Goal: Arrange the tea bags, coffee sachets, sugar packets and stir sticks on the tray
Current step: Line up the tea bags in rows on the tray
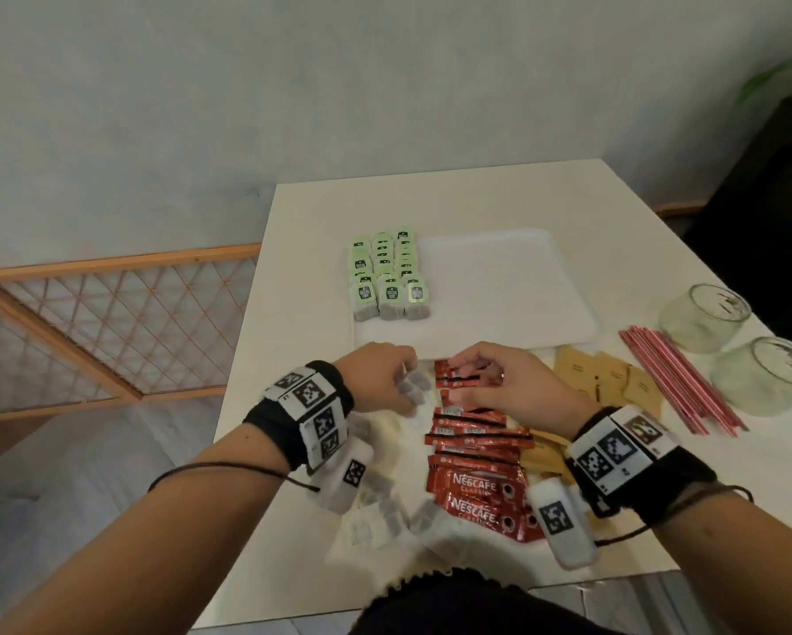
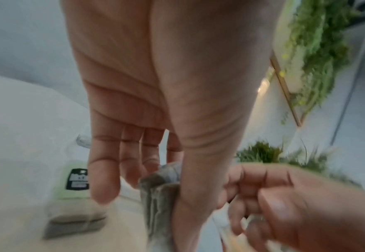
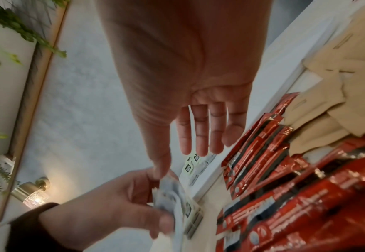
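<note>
Pinching a few loose tea bags (image 1: 411, 390) between thumb and fingers, the left hand (image 1: 382, 377) hovers just off the tray's (image 1: 513, 286) near edge. They look light, soft and limp, easily torn or spilled, so I'd hold them by their flat sides, gently. The right hand (image 1: 499, 382), fingers loosely spread and holding nothing I can see, hangs over the red coffee sachets (image 1: 474, 444) beside it. More bags stand in rows at the tray's left edge.
</note>
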Demonstrator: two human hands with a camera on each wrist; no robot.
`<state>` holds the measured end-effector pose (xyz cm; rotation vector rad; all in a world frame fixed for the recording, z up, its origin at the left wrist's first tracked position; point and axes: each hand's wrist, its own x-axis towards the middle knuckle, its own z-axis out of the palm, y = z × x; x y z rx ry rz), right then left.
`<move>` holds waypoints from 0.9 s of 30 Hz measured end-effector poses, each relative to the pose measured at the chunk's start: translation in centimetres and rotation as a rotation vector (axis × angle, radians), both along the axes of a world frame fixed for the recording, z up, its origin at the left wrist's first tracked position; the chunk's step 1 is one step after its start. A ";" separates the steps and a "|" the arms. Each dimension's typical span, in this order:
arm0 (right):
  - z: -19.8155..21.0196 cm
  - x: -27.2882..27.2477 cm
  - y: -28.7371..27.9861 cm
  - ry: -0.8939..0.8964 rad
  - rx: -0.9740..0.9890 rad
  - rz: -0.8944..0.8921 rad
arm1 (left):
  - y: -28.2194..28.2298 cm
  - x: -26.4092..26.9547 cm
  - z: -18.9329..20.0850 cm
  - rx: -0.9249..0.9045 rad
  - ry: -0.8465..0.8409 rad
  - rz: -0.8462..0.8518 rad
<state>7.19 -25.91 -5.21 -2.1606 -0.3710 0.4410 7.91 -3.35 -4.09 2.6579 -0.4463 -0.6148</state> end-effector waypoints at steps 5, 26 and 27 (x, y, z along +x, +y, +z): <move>0.1 -1.2 0.6 -0.032 -0.007 0.121 | -1.0 -1.0 1.1 -0.401 0.116 0.236; 1.1 0.3 -1.3 -0.316 -0.230 0.017 | 4.3 3.1 -3.0 0.139 -0.032 0.429; 1.1 0.3 -1.3 -0.310 -0.236 0.029 | 4.2 3.1 -2.9 0.156 -0.040 0.426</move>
